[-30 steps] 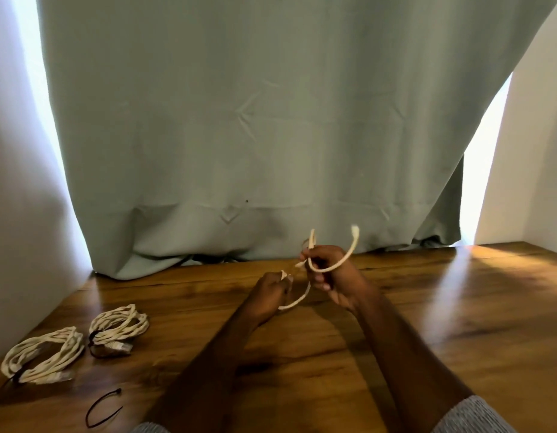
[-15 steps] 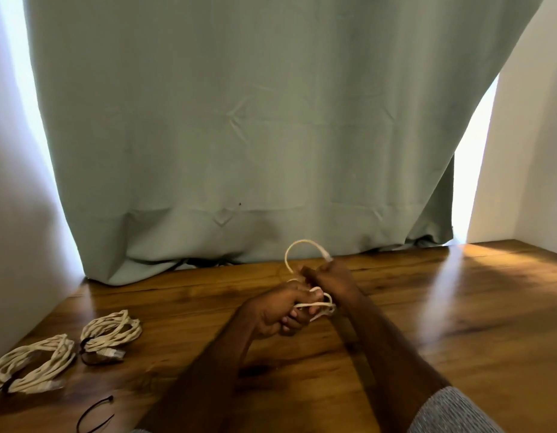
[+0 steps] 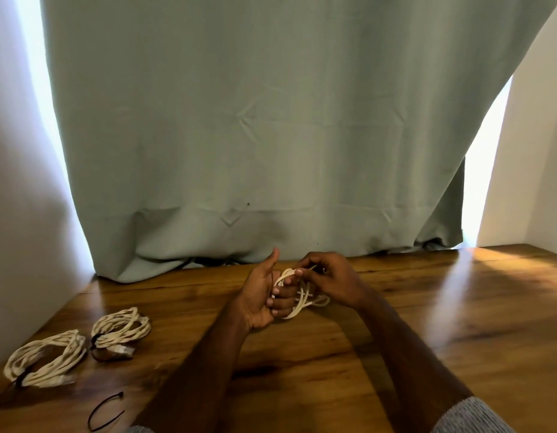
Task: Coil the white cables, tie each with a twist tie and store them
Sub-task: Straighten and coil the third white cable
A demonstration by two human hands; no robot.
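Your left hand (image 3: pixel 261 295) sits palm toward you, thumb up, fingers (image 3: pixel 282 303) curled through a small coil of white cable (image 3: pixel 302 300), loops wrapped round them. Your right hand (image 3: pixel 330 281) is just right of those fingers, its thumb and forefinger pinching a strand at the top of the coil. The coil hangs between both hands, just above the worktop (image 3: pixel 427 323).

Well left of your left fingers, near the worktop's edge: two tied coils. Nearer one (image 3: pixel 121 331) has a dark tie at its left end; farther one (image 3: pixel 46 359) lies just beside it, tie at its lower left. A loose black tie (image 3: pixel 105 410) lies nearer you than both. Beyond your fingers, a green curtain (image 3: pixel 271 135) meets the worktop's back edge.
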